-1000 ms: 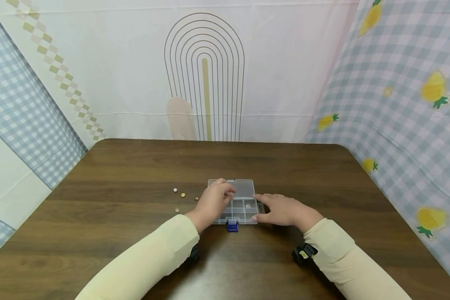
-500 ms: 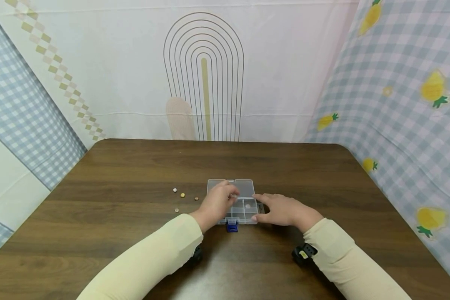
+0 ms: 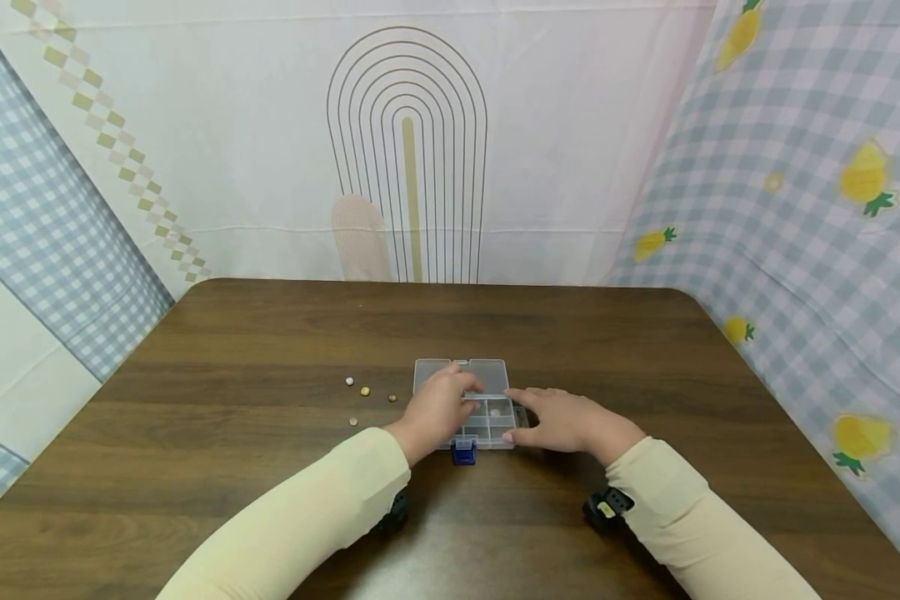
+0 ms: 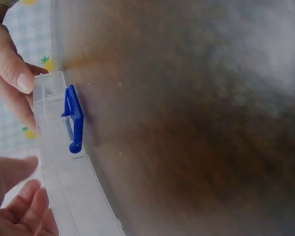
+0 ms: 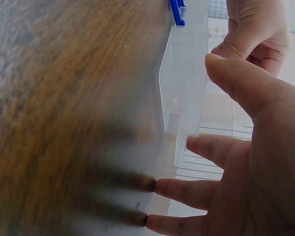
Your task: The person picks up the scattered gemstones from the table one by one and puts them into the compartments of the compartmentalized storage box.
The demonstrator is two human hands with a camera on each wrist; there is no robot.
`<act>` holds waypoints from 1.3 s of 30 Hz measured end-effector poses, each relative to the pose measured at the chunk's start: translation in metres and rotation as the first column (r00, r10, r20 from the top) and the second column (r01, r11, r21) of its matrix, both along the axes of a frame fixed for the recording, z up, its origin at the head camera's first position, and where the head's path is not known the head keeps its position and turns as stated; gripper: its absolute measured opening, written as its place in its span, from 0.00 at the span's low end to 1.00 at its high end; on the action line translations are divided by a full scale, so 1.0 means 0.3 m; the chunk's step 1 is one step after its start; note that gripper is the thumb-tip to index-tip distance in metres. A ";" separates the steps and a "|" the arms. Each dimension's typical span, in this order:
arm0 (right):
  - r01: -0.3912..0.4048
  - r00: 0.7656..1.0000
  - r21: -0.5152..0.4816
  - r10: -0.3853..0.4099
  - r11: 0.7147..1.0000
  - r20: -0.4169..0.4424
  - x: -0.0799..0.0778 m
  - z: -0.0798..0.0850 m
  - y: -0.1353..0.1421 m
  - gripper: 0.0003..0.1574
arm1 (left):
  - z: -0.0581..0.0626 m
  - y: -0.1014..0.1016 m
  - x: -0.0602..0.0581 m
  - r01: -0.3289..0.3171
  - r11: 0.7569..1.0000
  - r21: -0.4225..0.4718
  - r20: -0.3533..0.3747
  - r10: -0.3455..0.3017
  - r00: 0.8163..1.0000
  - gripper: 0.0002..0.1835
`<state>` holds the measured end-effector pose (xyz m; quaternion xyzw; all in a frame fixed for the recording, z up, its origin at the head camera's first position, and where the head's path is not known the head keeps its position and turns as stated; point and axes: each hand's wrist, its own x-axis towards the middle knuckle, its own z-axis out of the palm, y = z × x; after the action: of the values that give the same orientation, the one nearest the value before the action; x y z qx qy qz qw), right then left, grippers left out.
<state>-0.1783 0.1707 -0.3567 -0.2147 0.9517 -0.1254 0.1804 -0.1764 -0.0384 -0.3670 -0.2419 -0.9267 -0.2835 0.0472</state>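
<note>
A clear plastic compartment box (image 3: pixel 491 444) lies on the table with its lid (image 3: pixel 489 375) folded back. Its blue latch (image 4: pixel 76 120) faces the person. Over the left and middle compartments is the left hand (image 3: pixel 437 410), fingers bent. In the left wrist view a gap shows between its thumb and fingers, with nothing visible in it. The right hand (image 3: pixel 566 419) rests at the box's right side, fingers spread and fairly straight, thumb at the front corner and index finger at the back one. A small pale piece (image 3: pixel 496 412) sits in a right-hand compartment.
Several small bead-like pieces lie left of the box, among them a white one (image 3: pixel 349 381), a yellow one (image 3: pixel 365 391) and a brown one (image 3: pixel 392 398). The brown wooden table (image 3: pixel 270 333) meets a patterned cloth backdrop (image 3: pixel 570 167).
The left hand has shifted a little to the right over the compartments, and its thumb and index finger have spread somewhat. The right hand and the box stay put.
</note>
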 end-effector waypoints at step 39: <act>-0.009 1.000 0.007 0.009 1.000 0.015 -0.003 -0.005 0.002 0.49 | 0.107 -0.229 -0.050 -0.131 0.949 0.287 0.053 0.121 0.991 0.19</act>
<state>-0.1791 0.1713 -0.3581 -0.2173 0.9498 -0.1229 0.1888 -0.1915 -0.1072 -0.3350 -0.1676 -0.8893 -0.4170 0.0842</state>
